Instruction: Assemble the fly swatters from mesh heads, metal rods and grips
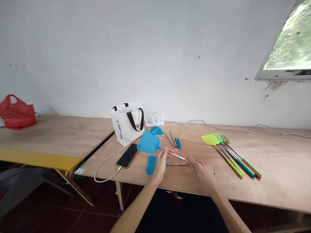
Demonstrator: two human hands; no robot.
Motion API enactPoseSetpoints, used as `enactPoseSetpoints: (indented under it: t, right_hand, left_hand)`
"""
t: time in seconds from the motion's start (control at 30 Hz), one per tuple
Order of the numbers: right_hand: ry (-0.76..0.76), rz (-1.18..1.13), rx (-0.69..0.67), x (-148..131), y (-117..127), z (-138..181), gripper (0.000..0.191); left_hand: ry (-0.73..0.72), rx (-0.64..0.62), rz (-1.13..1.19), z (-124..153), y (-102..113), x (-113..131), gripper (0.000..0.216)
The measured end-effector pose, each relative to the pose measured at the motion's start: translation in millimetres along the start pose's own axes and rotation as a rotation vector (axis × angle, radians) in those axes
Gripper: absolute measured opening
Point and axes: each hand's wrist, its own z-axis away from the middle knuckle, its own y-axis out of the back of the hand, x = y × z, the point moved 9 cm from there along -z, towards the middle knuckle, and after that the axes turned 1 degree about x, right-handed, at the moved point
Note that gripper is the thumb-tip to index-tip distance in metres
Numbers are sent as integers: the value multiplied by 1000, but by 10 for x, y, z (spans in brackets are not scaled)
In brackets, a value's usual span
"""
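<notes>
A blue fly swatter with a metal rod is held above the table, its head pointing left. My left hand has its fingers around the rod just below the head. Farther along, my right hand pinches the same rod; its lower end is hidden by that hand. Beneath my hands lies a second blue swatter with its rod partly covered. Behind them are a loose blue swatter head, two metal rods and blue handle grips.
Several finished-looking swatters lie fanned on the table at right. A phone on a white cable lies left, before a white bag. A power strip sits by the wall. A red bag rests on another table.
</notes>
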Motion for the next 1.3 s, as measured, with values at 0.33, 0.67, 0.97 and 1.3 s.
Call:
enactPoseSetpoints:
  t: [0.33,0.67,0.97,1.3]
  right_hand:
    - [21,-153,122,1355,237,39,49]
    - [-179,-202,145,1607,371,185,48]
    - [-118,-83,221,1300,602,174,58]
    - [6,-106,153,921,886,166,43]
  left_hand:
    - [-198,417,131,-290,1344,598,51]
    - [-93,269,204,-288,1169,640,47]
    - [-287,465,191,-121,1116,703,52]
    - [-288,417,158,-88,942,714,54]
